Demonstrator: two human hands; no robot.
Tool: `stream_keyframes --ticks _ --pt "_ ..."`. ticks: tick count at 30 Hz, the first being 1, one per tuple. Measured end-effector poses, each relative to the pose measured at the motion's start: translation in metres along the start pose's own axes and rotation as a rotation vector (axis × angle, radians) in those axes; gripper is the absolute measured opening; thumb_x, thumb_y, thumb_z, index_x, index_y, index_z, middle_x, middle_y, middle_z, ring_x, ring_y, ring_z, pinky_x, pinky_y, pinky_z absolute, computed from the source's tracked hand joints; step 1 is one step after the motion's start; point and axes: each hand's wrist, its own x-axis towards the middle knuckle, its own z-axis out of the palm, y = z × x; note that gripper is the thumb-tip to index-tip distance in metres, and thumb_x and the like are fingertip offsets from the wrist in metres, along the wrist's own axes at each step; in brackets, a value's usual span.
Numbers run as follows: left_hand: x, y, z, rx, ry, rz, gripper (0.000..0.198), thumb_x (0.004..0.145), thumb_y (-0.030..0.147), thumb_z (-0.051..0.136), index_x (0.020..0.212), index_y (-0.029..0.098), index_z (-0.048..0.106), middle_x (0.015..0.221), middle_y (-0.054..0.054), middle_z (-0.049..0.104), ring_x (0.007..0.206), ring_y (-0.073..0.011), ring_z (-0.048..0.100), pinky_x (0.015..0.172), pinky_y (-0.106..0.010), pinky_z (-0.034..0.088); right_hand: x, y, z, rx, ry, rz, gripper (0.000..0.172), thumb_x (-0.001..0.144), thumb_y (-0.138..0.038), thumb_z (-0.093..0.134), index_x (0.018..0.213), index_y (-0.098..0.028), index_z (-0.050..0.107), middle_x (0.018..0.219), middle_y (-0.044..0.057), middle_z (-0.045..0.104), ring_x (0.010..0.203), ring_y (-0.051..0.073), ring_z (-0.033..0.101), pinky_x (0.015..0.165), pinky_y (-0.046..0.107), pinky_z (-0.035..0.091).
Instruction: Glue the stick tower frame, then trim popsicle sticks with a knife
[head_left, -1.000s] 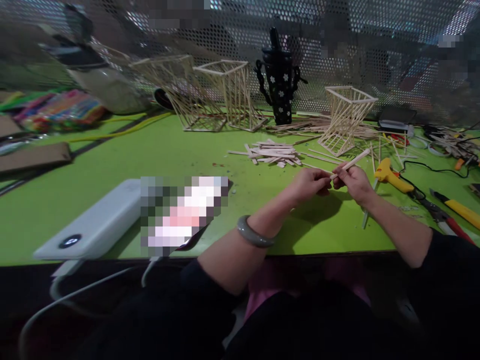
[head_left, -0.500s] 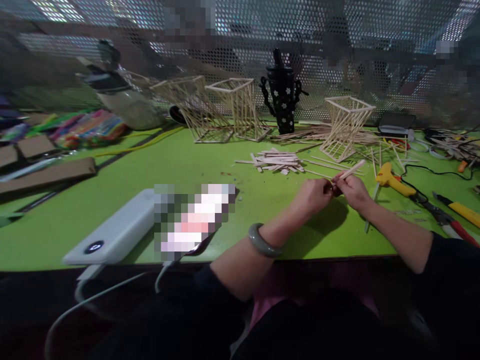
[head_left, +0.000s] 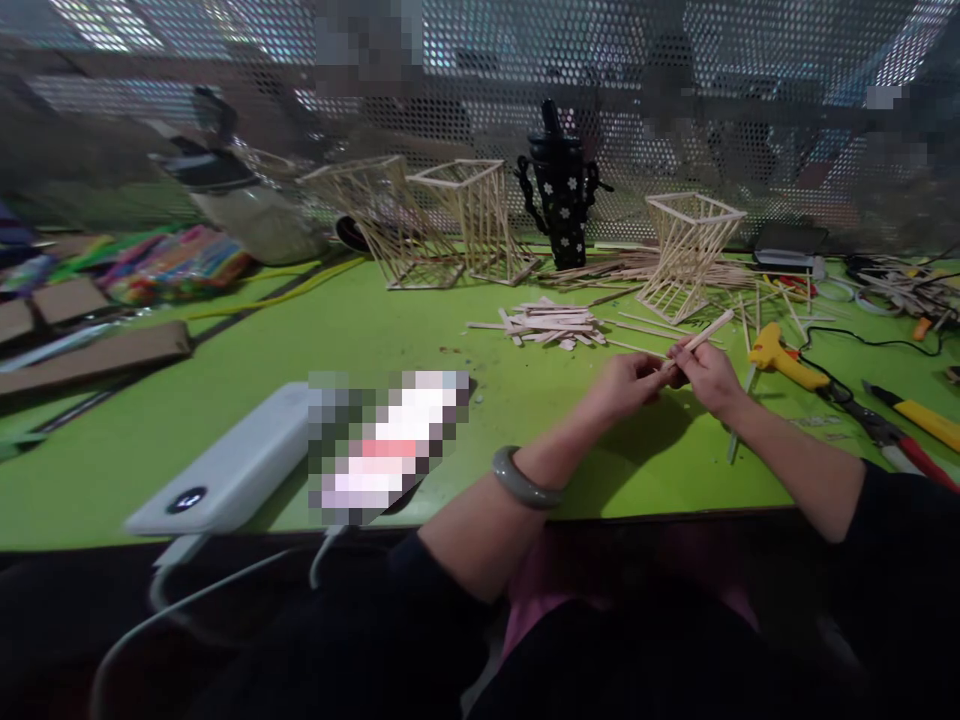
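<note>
Both my hands meet above the green table (head_left: pixel 420 330), right of centre. My right hand (head_left: pixel 707 375) is closed round a thin pale wooden stick (head_left: pixel 709 331) that points up and to the right. My left hand (head_left: pixel 626 385), with a grey bangle (head_left: pixel 520 478) on its wrist, pinches the stick's lower end with closed fingers. A loose pile of flat wooden sticks (head_left: pixel 551 322) lies just beyond my hands. A twisted stick-frame tower (head_left: pixel 686 254) stands behind my right hand.
Two more stick towers (head_left: pixel 442 222) and a black flowered cup (head_left: pixel 562 195) stand at the back. A yellow glue gun (head_left: pixel 784 358), pliers (head_left: pixel 889 440) and a yellow-handled cutter (head_left: pixel 922 420) lie at right. A white power bank (head_left: pixel 232 465) with cables sits at the near left edge.
My hands have stayed together on the stick, turning it slightly. The camera shifted, so the whole table appears a little lower and to the right than a second ago.
</note>
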Motion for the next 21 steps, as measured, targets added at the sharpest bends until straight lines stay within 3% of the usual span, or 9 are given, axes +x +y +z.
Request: stream_keyframes --ticks 7,14,21 --pt "0.001 0.001 -0.001 -0.151 0.024 -0.107 0.020 0.081 0.021 0.065 0.065 0.012 0.057 0.049 0.004 0.054 0.043 -0.0048 0.050 0.047 -0.017 0.041 -0.001 -0.007 0.002 0.136 -0.033 0.029 0.052 0.061 -0.068 0.064 0.073 -0.019 0.051 0.055 -0.002 0.058 0.048 0.009 0.052 0.049 0.025 0.045" --pt "-0.007 0.015 -0.003 -0.292 -0.049 -0.175 0.021 0.085 0.013 0.057 0.064 0.011 0.057 0.046 0.004 0.054 0.041 -0.0041 0.051 0.049 -0.018 0.046 -0.001 -0.012 -0.004 0.192 -0.116 -0.011 0.049 0.064 -0.064 0.067 0.073 -0.019 0.050 0.053 -0.005 0.053 0.046 0.008 0.050 0.047 0.024 0.042" --pt "-0.009 0.018 -0.005 -0.268 -0.066 -0.187 0.021 0.087 0.012 0.054 0.066 0.011 0.059 0.045 0.004 0.054 0.039 -0.0047 0.051 0.047 -0.018 0.044 -0.001 -0.012 -0.005 0.234 -0.145 0.016 0.051 0.062 -0.065 0.069 0.072 -0.019 0.048 0.050 -0.005 0.053 0.043 0.008 0.050 0.044 0.023 0.041"
